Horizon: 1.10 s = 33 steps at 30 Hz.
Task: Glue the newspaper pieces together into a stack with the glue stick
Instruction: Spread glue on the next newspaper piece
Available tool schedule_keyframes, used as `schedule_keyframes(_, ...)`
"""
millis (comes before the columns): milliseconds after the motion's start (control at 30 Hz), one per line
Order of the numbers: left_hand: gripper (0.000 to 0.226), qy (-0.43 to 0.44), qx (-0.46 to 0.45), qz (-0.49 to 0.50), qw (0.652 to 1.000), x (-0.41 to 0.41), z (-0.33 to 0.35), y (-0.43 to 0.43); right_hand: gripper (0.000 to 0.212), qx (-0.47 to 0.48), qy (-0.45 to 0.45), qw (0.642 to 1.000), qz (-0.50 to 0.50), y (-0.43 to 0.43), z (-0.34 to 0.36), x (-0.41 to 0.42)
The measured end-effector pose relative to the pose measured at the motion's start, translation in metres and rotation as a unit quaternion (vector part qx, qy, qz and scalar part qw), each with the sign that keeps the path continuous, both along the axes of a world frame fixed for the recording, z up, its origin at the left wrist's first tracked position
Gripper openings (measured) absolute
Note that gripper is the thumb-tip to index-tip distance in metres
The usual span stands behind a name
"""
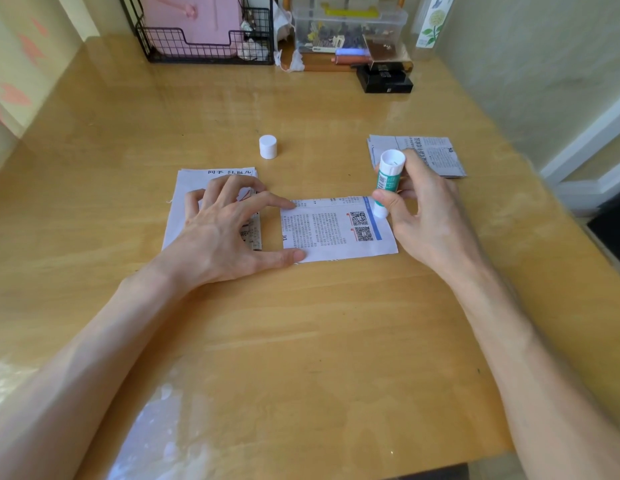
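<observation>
A newspaper piece [336, 230] with two QR codes lies flat in the middle of the wooden table [301, 341]. My left hand [228, 230] presses its left edge with straight index finger and thumb. My right hand [426, 209] grips a green-and-white glue stick [387, 181], tip down on the piece's upper right corner. The stick's white cap [268, 146] stands apart behind the piece. A stack of newspaper pieces [183, 206] lies under my left hand. Another pile of pieces [436, 154] lies at the right, behind my right hand.
A black wire basket [204, 46] with a pink item stands at the table's back. A clear plastic box [350, 26] of small items and a black box [384, 79] sit beside it. A wall runs along the right.
</observation>
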<state>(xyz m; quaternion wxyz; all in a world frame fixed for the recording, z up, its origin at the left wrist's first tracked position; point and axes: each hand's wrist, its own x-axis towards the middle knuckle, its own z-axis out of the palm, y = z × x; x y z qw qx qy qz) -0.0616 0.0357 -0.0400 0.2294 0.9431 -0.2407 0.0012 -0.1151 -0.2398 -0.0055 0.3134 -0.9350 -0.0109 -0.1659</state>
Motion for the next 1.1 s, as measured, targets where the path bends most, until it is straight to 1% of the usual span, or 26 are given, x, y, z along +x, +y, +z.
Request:
schedule_keyframes(67, 0.078, 0.001, 0.001, -0.001, 1.0, 0.0, 0.001, 0.001, 0.016, 0.001, -0.007, 1.0, -0.006, -0.002, -0.002, 0.001)
schedule_keyframes(133, 0.079, 0.001, 0.001, 0.0, 1.0, -0.001, 0.002, 0.001, 0.016, -0.002, -0.04, 0.999, -0.032, -0.006, -0.001, 0.002)
schedule_keyframes(167, 0.079, 0.001, 0.001, 0.0, 1.0, -0.001, 0.002, 0.001, 0.016, 0.014, -0.062, 0.997, -0.049, -0.007, 0.0, 0.003)
schedule_keyframes(233, 0.079, 0.0, 0.002, 0.0, 1.0, -0.001, 0.002, 0.0, 0.021, 0.098, -0.087, 0.99, -0.055, -0.007, 0.003, 0.005)
schedule_keyframes(300, 0.08, 0.002, 0.002, 0.001, 1.0, -0.001, 0.002, 0.0, 0.027, 0.183, -0.083, 0.98, -0.007, 0.003, 0.002, 0.007)
schedule_keyframes(333, 0.079, 0.003, 0.002, 0.001, 1.0, -0.001, 0.002, 0.001, 0.029, 0.206, -0.073, 0.975, 0.023, 0.011, 0.001, 0.007)
schedule_keyframes(400, 0.079, 0.003, 0.004, 0.003, 1.0, -0.001, 0.002, 0.001, 0.031, 0.222, -0.049, 0.971, 0.076, 0.03, -0.003, 0.008)
schedule_keyframes(500, 0.079, 0.0, 0.013, 0.005, 1.0, -0.001, 0.002, 0.0, 0.031, 0.205, -0.025, 0.973, 0.105, 0.053, -0.008, 0.009)
schedule_keyframes(700, 0.079, -0.001, 0.012, 0.007, 1.0, 0.0, 0.002, -0.001, 0.018, 0.09, -0.024, 0.986, 0.14, 0.063, -0.013, 0.012)
schedule_keyframes(800, 0.08, -0.001, 0.011, 0.006, 1.0, -0.001, 0.001, -0.001, 0.018, 0.061, -0.025, 0.988, 0.137, 0.063, -0.011, 0.011)
schedule_keyframes(1100, 0.081, 0.0, 0.007, 0.008, 1.0, -0.001, 0.0, 0.0, 0.022, 0.029, -0.022, 0.995, 0.091, 0.049, -0.01, 0.009)
